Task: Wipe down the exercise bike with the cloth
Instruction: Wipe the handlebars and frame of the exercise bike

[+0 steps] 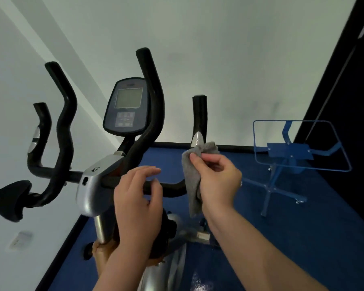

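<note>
The exercise bike [97,181] fills the left and middle of the head view, with black foam handlebars, a silver stem clamp and a grey console [126,106]. My right hand [215,177] pinches a grey cloth [192,175] between thumb and fingers, right beside the upright right handlebar grip [199,122]. The cloth hangs down in front of the handlebar's bend. My left hand [138,200] hovers over the horizontal handlebar bar [172,187] with fingers relaxed and slightly bent, holding nothing.
A blue metal stand [298,152] with a rectangular wire frame sits on the blue floor mat [303,238] to the right. White walls stand behind and to the left. A dark panel [345,91] runs along the right edge.
</note>
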The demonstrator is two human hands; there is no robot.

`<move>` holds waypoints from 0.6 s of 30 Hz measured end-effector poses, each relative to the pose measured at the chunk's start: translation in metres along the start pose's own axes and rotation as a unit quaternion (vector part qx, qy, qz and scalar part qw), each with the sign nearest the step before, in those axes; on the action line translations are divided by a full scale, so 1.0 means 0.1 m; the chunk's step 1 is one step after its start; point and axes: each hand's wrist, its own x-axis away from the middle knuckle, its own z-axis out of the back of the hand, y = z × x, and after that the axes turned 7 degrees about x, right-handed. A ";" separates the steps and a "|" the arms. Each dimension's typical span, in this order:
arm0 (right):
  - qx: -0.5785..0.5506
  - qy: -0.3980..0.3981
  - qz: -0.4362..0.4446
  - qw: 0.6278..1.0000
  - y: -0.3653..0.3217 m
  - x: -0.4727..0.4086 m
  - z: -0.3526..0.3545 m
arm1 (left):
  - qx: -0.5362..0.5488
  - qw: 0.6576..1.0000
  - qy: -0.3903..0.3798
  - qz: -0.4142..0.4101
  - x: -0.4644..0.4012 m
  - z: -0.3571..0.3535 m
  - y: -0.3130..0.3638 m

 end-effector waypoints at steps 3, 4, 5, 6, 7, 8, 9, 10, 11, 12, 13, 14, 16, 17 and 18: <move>0.011 -0.014 0.023 1.000 -0.27 -0.40 -0.05 | -0.026 0.999 -0.032 0.030 -0.09 -0.08 0.02; 0.008 -0.033 0.019 0.999 -0.34 -0.50 -0.04 | -0.044 0.998 -0.037 0.033 -0.08 -0.10 0.02; 0.004 -0.051 0.015 0.999 -0.36 -0.53 -0.02 | -0.062 0.997 -0.039 0.032 -0.06 -0.12 0.03; 0.003 -0.064 0.007 0.998 -0.33 -0.50 0.02 | -0.074 0.996 -0.037 0.029 -0.05 -0.12 0.03; -0.002 -0.071 -0.009 0.997 -0.24 -0.40 0.06 | -0.077 0.996 -0.032 0.028 -0.04 -0.12 0.03; -0.013 -0.077 -0.031 0.996 -0.13 -0.26 0.11 | -0.076 0.996 -0.029 0.028 -0.04 -0.11 0.02; -0.024 -0.078 -0.048 0.995 -0.01 -0.09 0.15 | -0.076 0.996 -0.031 0.026 -0.04 -0.12 0.02; -0.031 -0.077 -0.053 0.995 0.10 0.08 0.18 | -0.078 0.996 -0.036 0.023 -0.04 -0.12 0.01; -0.035 -0.073 -0.049 0.995 0.16 0.21 0.19 | -0.081 0.996 -0.041 0.017 -0.04 -0.12 0.01; -0.040 -0.070 -0.043 0.996 0.20 0.31 0.17 | -0.083 0.995 -0.046 0.011 -0.04 -0.12 0.00; -0.043 -0.067 -0.039 0.996 0.20 0.36 0.14 | -0.085 0.995 -0.051 0.007 -0.04 -0.11 -0.01; -0.037 -0.063 -0.032 0.997 0.17 0.37 0.11 | -0.084 0.995 -0.055 0.002 -0.04 -0.10 -0.03; -0.019 -0.063 0.001 0.998 0.07 0.27 0.05 | -0.079 0.995 -0.064 -0.008 -0.04 -0.09 -0.06; -0.015 -0.061 0.016 0.998 -0.01 0.18 0.03 | -0.077 0.995 -0.067 -0.014 -0.06 -0.08 -0.06; -0.010 -0.056 0.025 0.998 -0.10 0.08 0.01 | -0.073 0.995 -0.069 -0.019 -0.07 -0.09 -0.06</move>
